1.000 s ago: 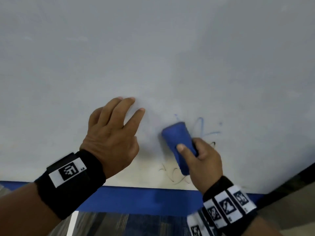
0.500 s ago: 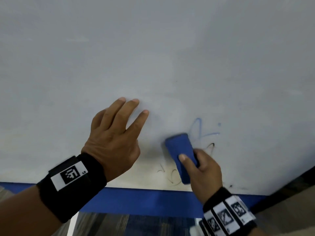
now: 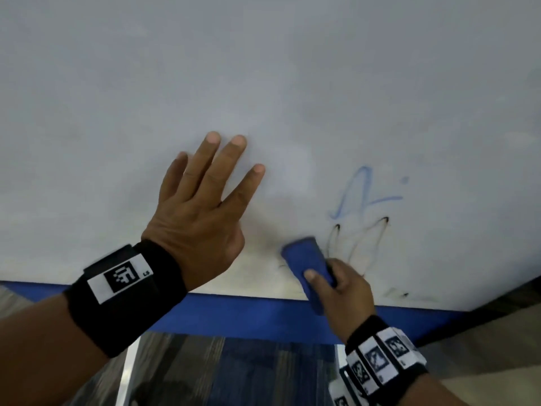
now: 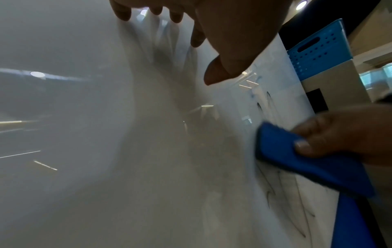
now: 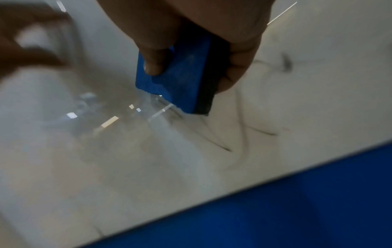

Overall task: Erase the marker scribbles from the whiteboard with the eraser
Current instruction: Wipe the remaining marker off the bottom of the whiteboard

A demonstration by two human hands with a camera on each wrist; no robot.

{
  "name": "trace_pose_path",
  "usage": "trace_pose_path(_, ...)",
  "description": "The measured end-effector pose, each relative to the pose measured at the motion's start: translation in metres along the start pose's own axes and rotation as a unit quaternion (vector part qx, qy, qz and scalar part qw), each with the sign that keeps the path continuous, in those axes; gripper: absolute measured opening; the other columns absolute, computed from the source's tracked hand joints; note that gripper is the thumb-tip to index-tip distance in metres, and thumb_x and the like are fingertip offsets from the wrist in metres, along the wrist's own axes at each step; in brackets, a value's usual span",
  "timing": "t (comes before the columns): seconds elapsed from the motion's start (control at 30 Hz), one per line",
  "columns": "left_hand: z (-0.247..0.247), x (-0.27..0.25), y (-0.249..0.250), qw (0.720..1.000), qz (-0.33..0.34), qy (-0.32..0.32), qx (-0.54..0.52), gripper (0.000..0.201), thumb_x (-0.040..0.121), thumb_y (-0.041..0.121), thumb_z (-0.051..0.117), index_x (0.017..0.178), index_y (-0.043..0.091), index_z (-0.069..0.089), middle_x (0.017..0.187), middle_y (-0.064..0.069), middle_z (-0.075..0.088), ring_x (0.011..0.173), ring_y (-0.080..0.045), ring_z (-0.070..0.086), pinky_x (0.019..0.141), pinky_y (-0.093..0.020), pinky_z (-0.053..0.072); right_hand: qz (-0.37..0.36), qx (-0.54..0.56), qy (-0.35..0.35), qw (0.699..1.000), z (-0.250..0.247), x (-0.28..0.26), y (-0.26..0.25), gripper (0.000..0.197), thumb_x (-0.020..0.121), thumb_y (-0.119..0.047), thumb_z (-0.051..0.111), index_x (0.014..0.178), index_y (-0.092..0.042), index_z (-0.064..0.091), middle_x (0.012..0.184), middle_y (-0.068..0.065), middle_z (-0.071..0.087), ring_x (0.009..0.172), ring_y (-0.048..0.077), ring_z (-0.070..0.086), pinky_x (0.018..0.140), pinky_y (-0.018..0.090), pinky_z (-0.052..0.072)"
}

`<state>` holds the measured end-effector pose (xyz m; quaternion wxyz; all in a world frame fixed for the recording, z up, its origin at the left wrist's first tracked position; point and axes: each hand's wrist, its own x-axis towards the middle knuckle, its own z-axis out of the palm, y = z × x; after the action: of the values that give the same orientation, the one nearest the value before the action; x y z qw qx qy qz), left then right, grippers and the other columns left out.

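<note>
Gripping the eraser [image 3: 307,265] in your right hand [image 3: 348,291], left hand [image 3: 199,218] spread flat on the whiteboard [image 3: 263,68], you have the scribbles [image 3: 360,224] seemingly just up-right.

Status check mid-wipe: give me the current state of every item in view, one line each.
White whiteboard: mostly wiped, marks remain lower right.
Blue marker scribble: not erased.
Thin black marker scribbles: faint, partly smeared, not erased.
Blue block eraser: gripped, on the board beside the black scribbles.
Left hand: fingers spread straight on the board.
Right hand: grips the eraser.
</note>
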<state>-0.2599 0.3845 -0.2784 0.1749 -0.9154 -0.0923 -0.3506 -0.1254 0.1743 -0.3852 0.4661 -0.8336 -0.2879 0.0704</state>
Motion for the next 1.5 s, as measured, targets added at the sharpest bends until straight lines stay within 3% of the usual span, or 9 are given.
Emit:
trace_pose_path(0.1, 0.009, -0.008, -0.004, 1.000, 0.006, -0.002, -0.012, 0.083, 0.070, 0.018, 0.072, 0.150, 0.013, 0.051, 0.164, -0.018, 0.026, 0.153, -0.043, 0.021, 0.118, -0.063, 0.025, 0.029, -0.026, 0.014, 0.999, 0.005, -0.003, 0.014, 0.034, 0.084, -0.038, 0.070, 0.063, -0.027, 0.046, 0.064, -0.010, 0.051, 0.065, 0.014, 0.051, 0.055, 0.014, 0.034)
trace_pose_path(0.33, 0.030, -0.041, -0.009, 0.999, 0.026, -0.021, -0.032, 0.085, 0.072, 0.015, 0.074, 0.153, 0.011, 0.048, 0.165, -0.021, 0.025, 0.153, -0.047, 0.017, 0.121, -0.064, 0.019, -0.093, 0.065, 0.121, 0.986, 0.002, 0.018, -0.045, 0.018, 0.089, -0.040, 0.066, 0.078, -0.028, 0.058, 0.072, -0.012, 0.060, 0.070, -0.003, 0.055, 0.059, 0.007, 0.037)
trace_pose_path(0.57, 0.038, -0.046, -0.010, 0.998, 0.030, -0.018, -0.051, 0.086, 0.071, 0.013, 0.071, 0.154, 0.011, 0.047, 0.165, -0.020, 0.024, 0.153, -0.047, 0.016, 0.121, -0.066, 0.018, 0.115, -0.076, -0.023, 0.990, 0.053, -0.027, 0.079, 0.037, 0.084, -0.040, 0.068, 0.068, -0.012, 0.052, 0.070, -0.002, 0.056, 0.072, 0.021, 0.055, 0.059, 0.022, 0.036)
trace_pose_path(0.8, 0.040, -0.046, -0.009, 0.997, 0.028, -0.008, -0.068, 0.084, 0.073, 0.013, 0.070, 0.153, 0.009, 0.047, 0.164, -0.018, 0.019, 0.152, -0.048, 0.016, 0.121, -0.067, 0.015, -0.089, -0.033, 0.109, 0.989, 0.032, 0.005, -0.016, 0.031, 0.088, -0.039, 0.064, 0.077, -0.010, 0.058, 0.071, -0.004, 0.057, 0.070, 0.007, 0.051, 0.060, 0.008, 0.034)
trace_pose_path(1.03, 0.056, -0.064, -0.003, 0.996, 0.047, -0.028, -0.068, 0.088, 0.069, 0.013, 0.071, 0.153, 0.010, 0.047, 0.166, -0.019, 0.022, 0.153, -0.049, 0.013, 0.122, -0.066, 0.011, 0.096, -0.171, -0.067, 0.978, 0.058, -0.021, 0.087, 0.032, 0.085, -0.052, 0.062, 0.084, -0.022, 0.053, 0.080, -0.010, 0.052, 0.083, 0.017, 0.055, 0.064, 0.018, 0.031)
trace_pose_path(1.23, 0.077, -0.099, 0.007, 0.994, 0.067, -0.072, -0.057, 0.088, 0.066, 0.011, 0.070, 0.151, 0.006, 0.049, 0.165, -0.019, 0.024, 0.153, -0.048, 0.014, 0.119, -0.071, 0.017, -0.084, -0.059, 0.096, 0.990, 0.048, -0.003, 0.014, 0.030, 0.087, -0.046, 0.062, 0.075, -0.020, 0.052, 0.071, -0.010, 0.051, 0.067, 0.006, 0.044, 0.062, 0.009, 0.034)
trace_pose_path(1.3, 0.080, -0.103, 0.011, 0.994, 0.057, -0.077, -0.056, 0.088, 0.066, 0.011, 0.070, 0.151, 0.005, 0.048, 0.165, -0.019, 0.024, 0.153, -0.048, 0.014, 0.119, -0.072, 0.016, -0.110, -0.064, 0.086, 0.988, 0.049, 0.004, 0.011, 0.032, 0.087, -0.049, 0.057, 0.074, -0.019, 0.052, 0.070, -0.009, 0.051, 0.066, 0.007, 0.043, 0.060, 0.014, 0.032)
trace_pose_path(1.4, 0.081, -0.105, 0.021, 0.994, 0.033, -0.083, -0.061, 0.090, 0.066, 0.012, 0.070, 0.152, 0.006, 0.047, 0.166, -0.018, 0.020, 0.156, -0.045, 0.005, 0.121, -0.069, 0.013, -0.034, -0.102, -0.002, 0.994, 0.053, -0.008, 0.068, 0.028, 0.088, -0.049, 0.062, 0.074, -0.028, 0.049, 0.071, -0.012, 0.050, 0.071, 0.007, 0.046, 0.060, 0.017, 0.029)
trace_pose_path(1.5, 0.082, -0.107, 0.025, 0.993, 0.028, -0.098, -0.061, 0.090, 0.066, 0.013, 0.070, 0.153, 0.009, 0.046, 0.168, -0.017, 0.017, 0.156, -0.046, 0.006, 0.120, -0.069, 0.014, 0.068, -0.174, -0.073, 0.980, 0.051, -0.026, 0.121, 0.033, 0.086, -0.050, 0.061, 0.082, -0.018, 0.055, 0.080, -0.006, 0.053, 0.083, 0.020, 0.057, 0.067, 0.027, 0.035)
